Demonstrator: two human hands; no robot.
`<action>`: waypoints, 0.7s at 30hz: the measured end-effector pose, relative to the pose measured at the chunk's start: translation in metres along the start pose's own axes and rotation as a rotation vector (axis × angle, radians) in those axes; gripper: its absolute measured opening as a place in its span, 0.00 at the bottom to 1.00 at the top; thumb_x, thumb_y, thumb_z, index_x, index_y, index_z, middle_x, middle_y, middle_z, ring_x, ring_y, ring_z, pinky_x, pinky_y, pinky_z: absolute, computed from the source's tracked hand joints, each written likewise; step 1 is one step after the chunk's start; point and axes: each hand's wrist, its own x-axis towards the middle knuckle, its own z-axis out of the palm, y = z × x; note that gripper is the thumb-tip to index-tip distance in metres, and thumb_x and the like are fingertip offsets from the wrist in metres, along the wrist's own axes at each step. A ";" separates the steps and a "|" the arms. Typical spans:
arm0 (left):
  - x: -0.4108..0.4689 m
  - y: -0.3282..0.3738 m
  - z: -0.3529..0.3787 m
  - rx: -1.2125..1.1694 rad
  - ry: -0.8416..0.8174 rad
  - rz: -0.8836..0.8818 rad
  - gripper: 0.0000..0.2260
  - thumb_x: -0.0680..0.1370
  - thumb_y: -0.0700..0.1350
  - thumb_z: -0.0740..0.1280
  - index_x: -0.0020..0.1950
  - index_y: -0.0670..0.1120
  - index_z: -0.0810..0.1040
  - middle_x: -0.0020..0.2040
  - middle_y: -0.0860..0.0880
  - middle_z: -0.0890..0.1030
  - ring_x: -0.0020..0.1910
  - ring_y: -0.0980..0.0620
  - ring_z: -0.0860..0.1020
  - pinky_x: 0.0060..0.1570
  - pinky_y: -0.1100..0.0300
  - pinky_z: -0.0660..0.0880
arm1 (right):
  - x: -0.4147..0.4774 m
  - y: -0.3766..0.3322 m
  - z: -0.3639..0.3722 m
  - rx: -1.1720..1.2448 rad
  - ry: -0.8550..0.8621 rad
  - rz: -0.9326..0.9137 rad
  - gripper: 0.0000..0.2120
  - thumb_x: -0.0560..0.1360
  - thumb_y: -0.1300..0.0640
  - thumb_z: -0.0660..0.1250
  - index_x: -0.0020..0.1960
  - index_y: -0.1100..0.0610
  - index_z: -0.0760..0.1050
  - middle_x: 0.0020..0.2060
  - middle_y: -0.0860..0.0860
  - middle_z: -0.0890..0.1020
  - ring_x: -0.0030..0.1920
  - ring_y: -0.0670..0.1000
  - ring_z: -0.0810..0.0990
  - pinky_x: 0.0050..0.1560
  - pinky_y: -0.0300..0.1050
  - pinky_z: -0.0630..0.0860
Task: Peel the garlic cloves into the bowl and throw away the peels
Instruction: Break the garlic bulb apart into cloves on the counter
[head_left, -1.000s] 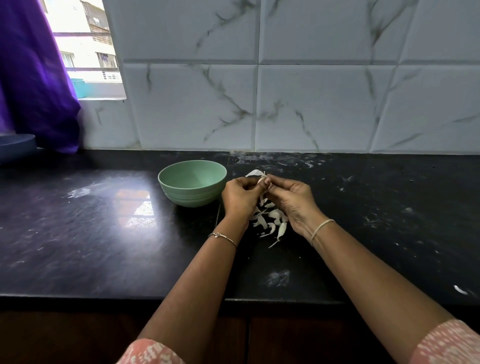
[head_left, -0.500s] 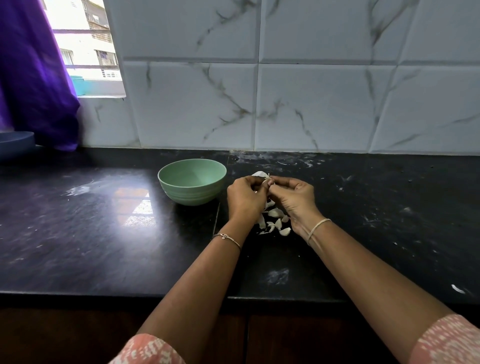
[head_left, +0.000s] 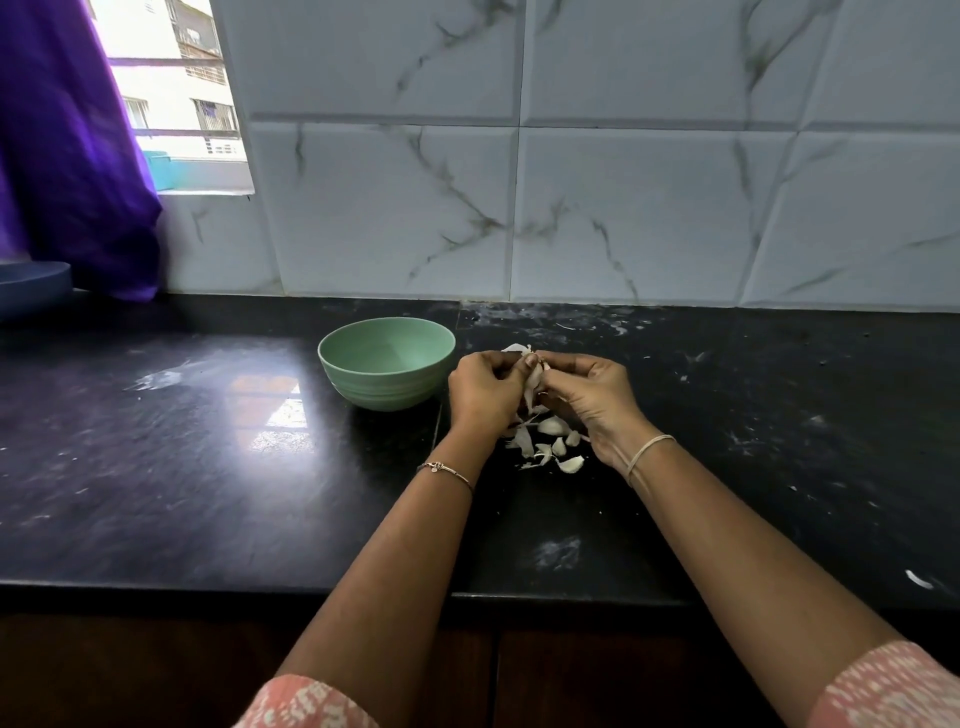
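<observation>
Plainly, the garlic clove (head_left: 532, 376) in hand is held just above the worktop (head_left: 208, 467), pinched between the two hands. The left hand (head_left: 485, 387) curls its fingers round it from one side. The right hand (head_left: 592, 395) nips at it from the other, and a strip of pale skin hangs down between them. A clove like this should be very light and firm, though small enough to squirt out of a tight pinch once its skin is off and the flesh turns slick. The skin is likely thin, dry and papery and should tear rather than stretch. The sound hold is probably thumb and forefinger across the clove's fat middle, with the other hand's nail catching the skin at the pointed tip or the root end. Loose cloves (head_left: 553, 426) and peels (head_left: 524, 441) lie mixed in a small heap beneath the wrists. The peels would likely scatter at a breath, so they are better gathered in a cupped palm. The green bowl (head_left: 379, 387) stands just beside the left hand, near enough for a short drop.
</observation>
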 end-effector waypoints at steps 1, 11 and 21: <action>0.001 0.000 0.000 -0.046 -0.003 -0.021 0.11 0.76 0.50 0.72 0.52 0.44 0.85 0.44 0.46 0.86 0.45 0.49 0.84 0.50 0.53 0.80 | 0.001 -0.001 -0.001 -0.020 -0.023 -0.011 0.11 0.70 0.71 0.72 0.53 0.67 0.81 0.42 0.59 0.85 0.40 0.52 0.85 0.43 0.43 0.83; -0.001 0.002 -0.010 -0.572 -0.133 -0.329 0.06 0.80 0.44 0.67 0.47 0.42 0.79 0.37 0.45 0.81 0.27 0.54 0.78 0.29 0.61 0.76 | 0.010 0.008 -0.011 -0.552 0.023 -0.218 0.04 0.76 0.60 0.70 0.48 0.57 0.83 0.42 0.53 0.86 0.46 0.51 0.85 0.51 0.48 0.81; -0.007 0.003 -0.004 -0.577 -0.177 -0.189 0.13 0.73 0.40 0.74 0.54 0.36 0.81 0.44 0.41 0.83 0.40 0.48 0.81 0.45 0.60 0.80 | 0.005 0.007 -0.004 -0.413 0.001 -0.247 0.08 0.75 0.59 0.72 0.52 0.61 0.83 0.42 0.56 0.86 0.47 0.58 0.85 0.52 0.53 0.82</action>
